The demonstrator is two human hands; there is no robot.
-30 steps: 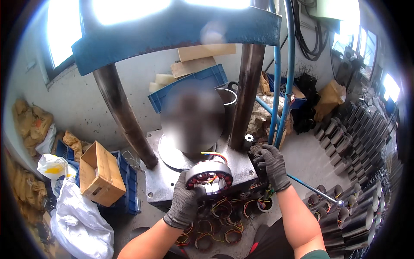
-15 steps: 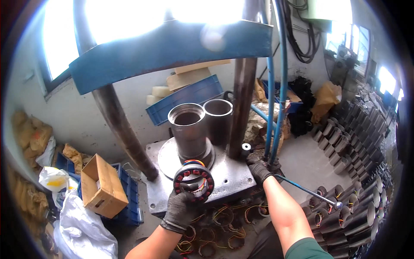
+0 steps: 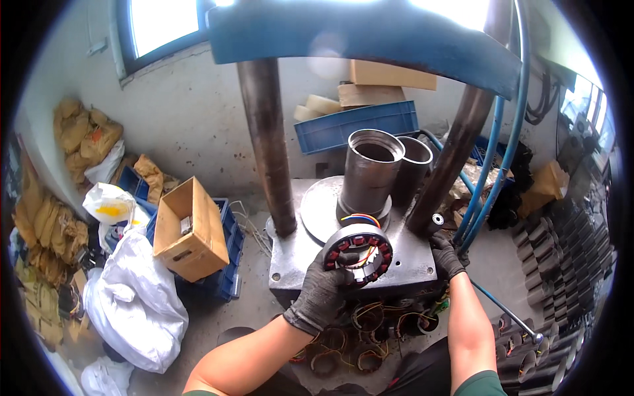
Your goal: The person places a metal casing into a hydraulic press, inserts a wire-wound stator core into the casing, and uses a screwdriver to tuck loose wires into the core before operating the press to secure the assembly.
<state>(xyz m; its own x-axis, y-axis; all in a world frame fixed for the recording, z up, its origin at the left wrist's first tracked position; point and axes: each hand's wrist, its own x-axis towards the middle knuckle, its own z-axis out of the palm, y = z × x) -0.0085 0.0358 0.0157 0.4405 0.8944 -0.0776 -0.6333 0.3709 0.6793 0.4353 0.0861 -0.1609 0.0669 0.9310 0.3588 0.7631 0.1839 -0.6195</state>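
While the wound stator ring (image 3: 357, 253), with its red coil ends and coloured leads, is tilted on edge over the front of the grey steel press base (image 3: 413, 264), we see the gloved left hand (image 3: 321, 295) clamped on its lower left rim, fingers curled around it. Our gloved right hand (image 3: 448, 254) rests at the base's right edge beside the dark press column (image 3: 454, 155), its fingers bent, though we cannot tell whether they grip anything. Behind the ring stand two steel sleeves (image 3: 371, 173), with more stators (image 3: 370, 323) piled below the base.
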